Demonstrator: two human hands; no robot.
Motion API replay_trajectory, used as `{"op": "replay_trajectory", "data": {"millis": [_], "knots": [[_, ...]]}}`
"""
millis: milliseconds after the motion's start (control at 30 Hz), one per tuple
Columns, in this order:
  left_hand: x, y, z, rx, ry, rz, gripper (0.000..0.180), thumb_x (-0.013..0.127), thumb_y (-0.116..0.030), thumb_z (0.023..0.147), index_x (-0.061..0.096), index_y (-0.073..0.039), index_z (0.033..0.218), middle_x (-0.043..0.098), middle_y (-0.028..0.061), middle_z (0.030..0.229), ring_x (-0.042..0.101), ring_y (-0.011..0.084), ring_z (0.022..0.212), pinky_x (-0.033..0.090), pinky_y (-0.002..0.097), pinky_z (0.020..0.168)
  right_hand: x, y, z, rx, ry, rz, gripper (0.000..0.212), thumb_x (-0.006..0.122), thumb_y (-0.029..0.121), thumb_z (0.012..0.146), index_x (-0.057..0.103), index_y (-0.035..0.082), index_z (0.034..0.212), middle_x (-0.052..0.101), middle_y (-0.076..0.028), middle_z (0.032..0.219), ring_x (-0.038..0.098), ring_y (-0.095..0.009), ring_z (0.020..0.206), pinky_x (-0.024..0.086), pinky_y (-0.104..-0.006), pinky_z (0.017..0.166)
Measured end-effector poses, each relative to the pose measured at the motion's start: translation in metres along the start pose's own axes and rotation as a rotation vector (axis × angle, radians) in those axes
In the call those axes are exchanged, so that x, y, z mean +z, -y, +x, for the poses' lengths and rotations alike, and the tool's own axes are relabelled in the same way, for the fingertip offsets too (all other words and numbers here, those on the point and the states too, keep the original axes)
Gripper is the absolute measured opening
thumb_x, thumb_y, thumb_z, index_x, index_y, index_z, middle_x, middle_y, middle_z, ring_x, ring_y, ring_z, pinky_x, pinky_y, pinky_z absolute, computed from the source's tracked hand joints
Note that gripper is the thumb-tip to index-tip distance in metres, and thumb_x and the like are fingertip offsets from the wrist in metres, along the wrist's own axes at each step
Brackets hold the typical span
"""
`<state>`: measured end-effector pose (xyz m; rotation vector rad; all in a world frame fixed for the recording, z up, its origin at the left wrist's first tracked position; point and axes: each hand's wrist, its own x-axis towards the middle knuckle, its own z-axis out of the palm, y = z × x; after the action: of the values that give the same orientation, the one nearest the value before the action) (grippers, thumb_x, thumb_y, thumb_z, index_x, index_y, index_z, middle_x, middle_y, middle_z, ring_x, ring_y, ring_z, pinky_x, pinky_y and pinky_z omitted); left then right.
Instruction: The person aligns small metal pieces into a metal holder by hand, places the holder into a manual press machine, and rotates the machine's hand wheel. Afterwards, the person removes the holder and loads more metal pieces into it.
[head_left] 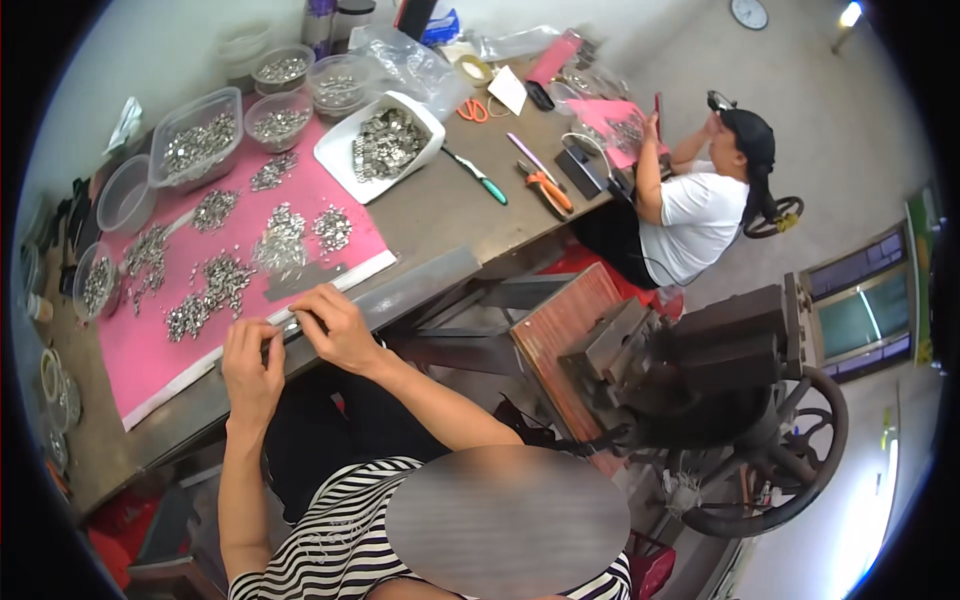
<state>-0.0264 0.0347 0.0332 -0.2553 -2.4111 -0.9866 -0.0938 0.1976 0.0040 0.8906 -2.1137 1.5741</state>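
At the front edge of the pink mat (pixel 345 222), my left hand (pixel 253 362) and my right hand (pixel 340 330) are close together with fingers pinched. Between the fingertips is a small shiny metal piece (pixel 291 322); its exact kind is too small to tell. Just beyond my hands lie loose heaps of small silver metal parts, the nearest being a dark-toned heap (pixel 212 293) and a brighter heap (pixel 281 240). A flat grey metal plate (pixel 305 279) rests on the mat by my right fingers.
Tubs of metal parts, including a white tray (pixel 330 152) and a clear rectangular tub (pixel 165 178), stand at the back. Orange-handled pliers (pixel 548 188), a green knife (pixel 480 176) and scissors (pixel 472 110) lie right. A co-worker (pixel 695 210) sits beyond; a wheeled machine (pixel 720 370) stands right.
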Motion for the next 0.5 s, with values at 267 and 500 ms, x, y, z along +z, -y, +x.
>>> {"op": "replay_trajectory", "data": {"millis": [267,500], "knots": [[-0.0005,0.0025,-0.0006,-0.027,-0.021,0.012,0.01,0.07,0.0,0.085,0.062,-0.001,0.091,0.063,0.0135,0.094,0.059,0.0324,0.089,0.045,0.0416,0.081,0.0004,-0.003,0.001,-0.018,0.0,-0.011,0.009,0.065,-0.003,0.088,0.066,-0.001,0.097,0.065,-0.014,0.093,0.062,-0.032,0.085,0.05,-0.0394,0.075],[-0.001,0.0034,-0.0023,-0.023,0.011,0.034,0.012,0.072,-0.001,0.084,0.062,-0.001,0.091,0.063,0.0137,0.095,0.059,0.0325,0.09,0.045,0.042,0.084,0.0013,-0.0036,0.0002,-0.019,-0.001,-0.014,0.01,0.065,-0.003,0.087,0.065,-0.001,0.096,0.065,-0.014,0.093,0.062,-0.033,0.086,0.05,-0.04,0.077]]}}
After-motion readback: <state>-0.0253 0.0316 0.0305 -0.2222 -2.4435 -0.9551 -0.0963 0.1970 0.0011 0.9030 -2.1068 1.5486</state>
